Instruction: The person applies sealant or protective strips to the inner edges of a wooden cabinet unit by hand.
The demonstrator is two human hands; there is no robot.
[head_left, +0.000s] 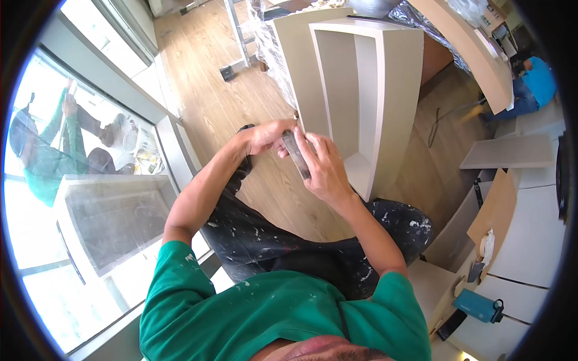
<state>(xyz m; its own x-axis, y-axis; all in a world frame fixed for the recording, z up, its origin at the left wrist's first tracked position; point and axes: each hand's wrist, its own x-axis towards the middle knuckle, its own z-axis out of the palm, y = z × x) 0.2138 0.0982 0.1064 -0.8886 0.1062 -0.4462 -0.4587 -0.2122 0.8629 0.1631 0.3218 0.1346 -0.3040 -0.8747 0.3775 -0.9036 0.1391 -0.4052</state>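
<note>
A dark flat sanding block (pixel 296 154) is gripped by closed fingers of the right hand (pixel 325 168) and left hand (pixel 269 136), against the pale cabinet's (pixel 397 90) near-left edge. Uneven pressure could round that edge.

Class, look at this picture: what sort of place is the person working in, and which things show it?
Probably a room being fitted out or renovated: an unfinished beige open cabinet carcass lies on the wood-plank floor, loose pale flat panels lie about, and plastic-wrapped furniture stands behind.
</note>
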